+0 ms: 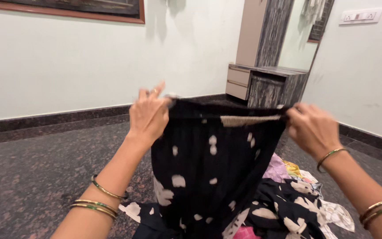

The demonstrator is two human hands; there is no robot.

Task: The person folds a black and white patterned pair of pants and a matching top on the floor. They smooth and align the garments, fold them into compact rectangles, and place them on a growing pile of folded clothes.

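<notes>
A black garment with white blotches (208, 172) hangs in the air at chest height, stretched flat by its top edge so that the cloth falls straight. The left hand (149, 117) pinches one corner and the right hand (312, 128) pinches the other, each grip closed on the fabric. Below it, a heap of mixed clothes (297, 199) lies on the dark speckled floor (36, 177), and a grey dresser (266, 82) stands against the pale wall (67, 62).

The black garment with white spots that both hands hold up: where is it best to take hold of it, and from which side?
Probably best at its top edge, near the two corners, coming from above. The black garment hangs straight down from that edge, and its beige inner band keeps it firm. The left hand and the right hand already pinch it there, one at each end.
</notes>
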